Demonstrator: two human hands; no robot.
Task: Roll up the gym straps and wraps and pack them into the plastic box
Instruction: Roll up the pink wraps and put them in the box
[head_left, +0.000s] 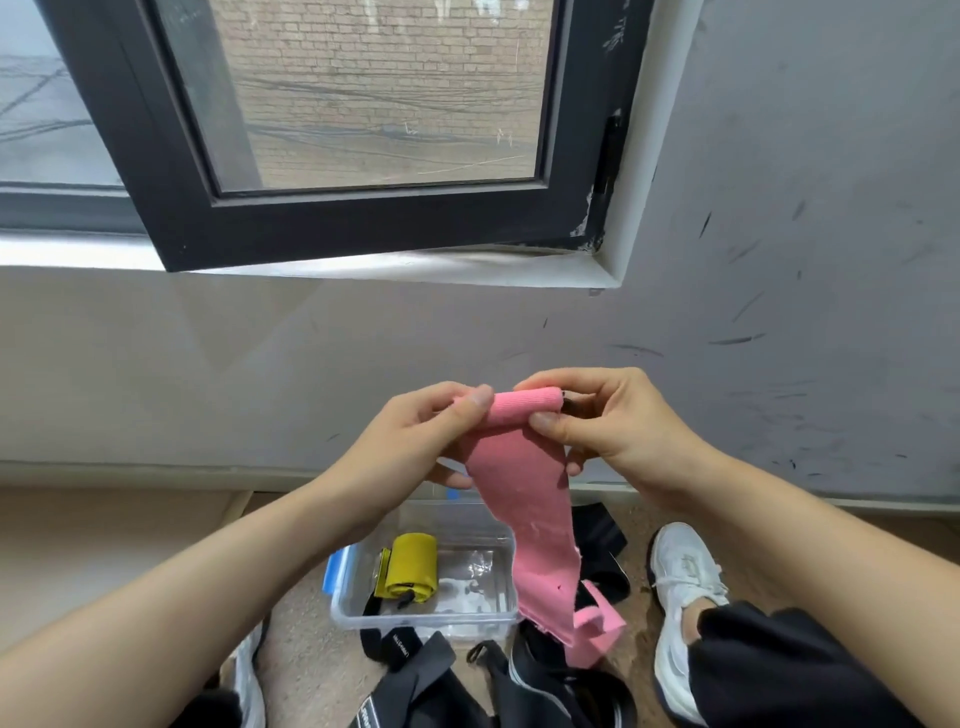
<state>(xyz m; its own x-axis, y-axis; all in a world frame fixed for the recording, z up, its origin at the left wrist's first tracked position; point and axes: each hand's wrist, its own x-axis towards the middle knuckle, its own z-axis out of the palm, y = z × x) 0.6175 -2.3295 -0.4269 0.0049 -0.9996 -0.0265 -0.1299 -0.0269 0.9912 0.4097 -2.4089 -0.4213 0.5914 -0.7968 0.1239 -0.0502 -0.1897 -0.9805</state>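
Head: pink wrap (524, 493) above plastic box (415, 621)

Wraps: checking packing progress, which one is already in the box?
The yellow wrap, rolled inside the plastic box; the pink wrap hangs mostly unrolled, black straps lie outside.

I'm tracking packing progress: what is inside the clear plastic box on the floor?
One rolled yellow wrap lies in the clear plastic box, towards its left side; bare bottom shows beside it. The hanging pink elastic wrap covers the box's right end, so anything there is hidden.
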